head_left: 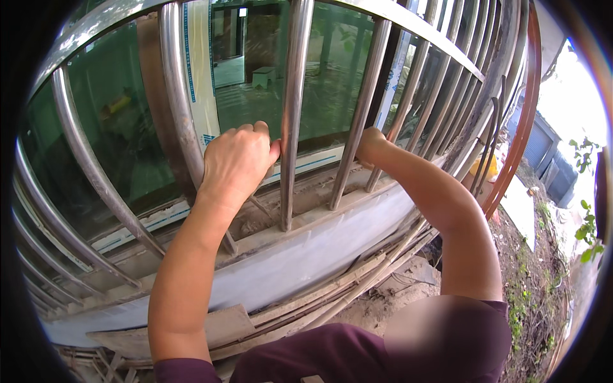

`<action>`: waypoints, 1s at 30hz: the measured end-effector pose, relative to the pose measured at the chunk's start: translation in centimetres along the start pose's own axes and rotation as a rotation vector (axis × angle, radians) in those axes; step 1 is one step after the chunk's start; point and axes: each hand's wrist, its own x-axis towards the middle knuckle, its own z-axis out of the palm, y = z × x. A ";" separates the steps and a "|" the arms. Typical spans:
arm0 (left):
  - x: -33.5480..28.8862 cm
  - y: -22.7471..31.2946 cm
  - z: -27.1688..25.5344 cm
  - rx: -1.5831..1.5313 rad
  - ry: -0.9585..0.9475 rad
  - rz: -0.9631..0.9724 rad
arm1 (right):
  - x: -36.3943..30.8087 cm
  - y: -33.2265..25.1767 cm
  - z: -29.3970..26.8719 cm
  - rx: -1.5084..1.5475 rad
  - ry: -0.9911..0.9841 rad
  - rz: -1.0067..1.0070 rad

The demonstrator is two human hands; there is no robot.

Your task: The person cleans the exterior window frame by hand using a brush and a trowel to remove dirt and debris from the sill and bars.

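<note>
Upright steel bars form a window guard in front of me, with a sliding window behind it. My left hand reaches between two bars, closed in a fist, its back toward me. A thin stick-like piece shows below this fist; I cannot tell whether the hand holds it. Past the bars to the right, my right hand is curled closed beside the window's edge. Its fingers are mostly hidden, and so is anything within them.
Dirt and debris lie on the sill at the foot of the bars. Below the pale wall are long wooden strips. A brown pipe and dark cables run down at the right, beside weedy ground.
</note>
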 end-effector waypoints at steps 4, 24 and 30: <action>0.4 0.8 -0.3 -0.084 -0.080 -0.024 | 8.4 2.0 10.5 0.001 0.189 0.155; 0.0 0.4 0.0 -0.084 -0.046 -0.004 | 5.3 1.2 2.9 0.021 -0.043 -0.107; 0.1 0.6 0.2 -0.101 -0.058 -0.010 | 6.6 -0.2 3.9 0.010 -0.087 -0.245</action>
